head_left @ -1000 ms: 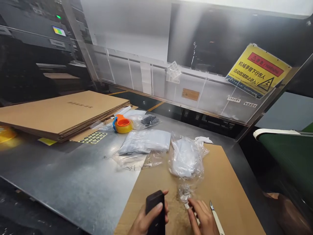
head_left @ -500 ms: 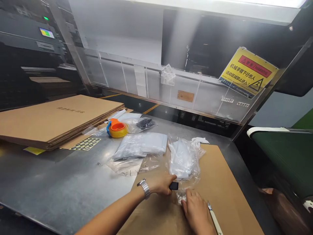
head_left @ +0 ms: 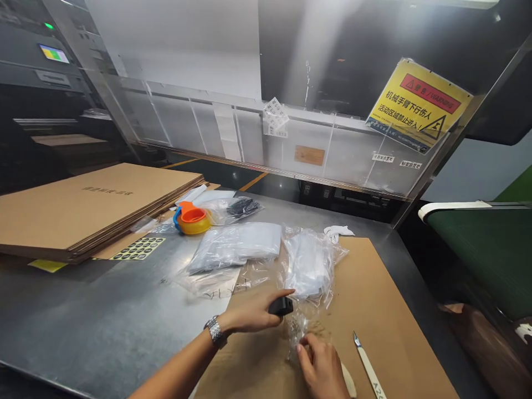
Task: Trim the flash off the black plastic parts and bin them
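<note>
My left hand [head_left: 253,313], with a metal-band watch on the wrist, is closed around a small black block-like object [head_left: 281,306]. Below and to the right, my right hand [head_left: 322,366] pinches a crumpled clear plastic bag [head_left: 297,331] with its fingertips. Both hands are over a brown cardboard sheet [head_left: 366,288]. A pale, rounded thing [head_left: 349,381] shows partly beneath the right hand; its kind is unclear. To the right lies a white-handled craft knife [head_left: 366,360], its blade pointing away from me. Just beyond the hands is a clear bag of white sheets [head_left: 310,263].
Another clear bag of white sheets [head_left: 241,246] lies left of centre. Behind it are an orange and blue tape dispenser [head_left: 192,218] and a bagged black item [head_left: 241,207]. Flat cardboard [head_left: 103,205] is stacked at left beside a sticker sheet [head_left: 139,249]. A green conveyor belt [head_left: 482,249] runs at right.
The left hand has shifted left with the black object, showing more of it. My right hand has moved slightly down and left, and more of the crumpled bag shows between the hands.
</note>
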A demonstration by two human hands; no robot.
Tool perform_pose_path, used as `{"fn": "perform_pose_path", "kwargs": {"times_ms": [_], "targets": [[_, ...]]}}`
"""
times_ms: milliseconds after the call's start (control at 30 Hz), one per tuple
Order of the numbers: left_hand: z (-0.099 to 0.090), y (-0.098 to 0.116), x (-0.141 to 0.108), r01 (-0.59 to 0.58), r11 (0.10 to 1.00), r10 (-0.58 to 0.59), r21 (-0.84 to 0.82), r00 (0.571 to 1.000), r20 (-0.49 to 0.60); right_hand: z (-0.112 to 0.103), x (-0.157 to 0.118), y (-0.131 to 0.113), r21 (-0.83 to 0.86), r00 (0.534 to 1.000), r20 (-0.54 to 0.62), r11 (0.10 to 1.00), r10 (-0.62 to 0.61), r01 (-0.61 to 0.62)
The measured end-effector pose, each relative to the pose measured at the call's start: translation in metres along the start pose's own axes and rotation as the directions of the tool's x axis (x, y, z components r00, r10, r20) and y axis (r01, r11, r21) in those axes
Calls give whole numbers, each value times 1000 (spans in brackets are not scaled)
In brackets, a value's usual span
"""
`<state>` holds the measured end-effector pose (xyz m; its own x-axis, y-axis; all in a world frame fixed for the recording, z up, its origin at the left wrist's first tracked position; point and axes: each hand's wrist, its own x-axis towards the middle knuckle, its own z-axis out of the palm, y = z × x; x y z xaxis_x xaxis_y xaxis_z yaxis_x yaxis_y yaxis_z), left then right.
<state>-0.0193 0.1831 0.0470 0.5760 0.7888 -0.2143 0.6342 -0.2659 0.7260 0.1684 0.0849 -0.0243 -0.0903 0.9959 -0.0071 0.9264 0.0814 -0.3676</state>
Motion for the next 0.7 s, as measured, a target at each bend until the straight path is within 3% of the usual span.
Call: {"fn": "perform_pose_path", "kwargs": {"times_ms": [167,367,433,533,700], "targets": [[8,-3,-13,41,954,-34,-296,999,31,13,-4,8,48,1000,-14,999,-22,23],[28,-2,-30,114,799,-125,-590,992,21,17,-10,24,18,997,-68,999,-29,31],[37,0,-37,130,663,-176,-737,984,15,16,-14,30,-3,996,-89,1000,-19,19],[50,4,-48,120,370,-270,-921,963,17,16,-20,41,-14,985,-175,1000,-2,0],[72,7,-68,73,13,-374,-997,925,63,29,-38,68,-32,859,-510,999,-28,13]]}}
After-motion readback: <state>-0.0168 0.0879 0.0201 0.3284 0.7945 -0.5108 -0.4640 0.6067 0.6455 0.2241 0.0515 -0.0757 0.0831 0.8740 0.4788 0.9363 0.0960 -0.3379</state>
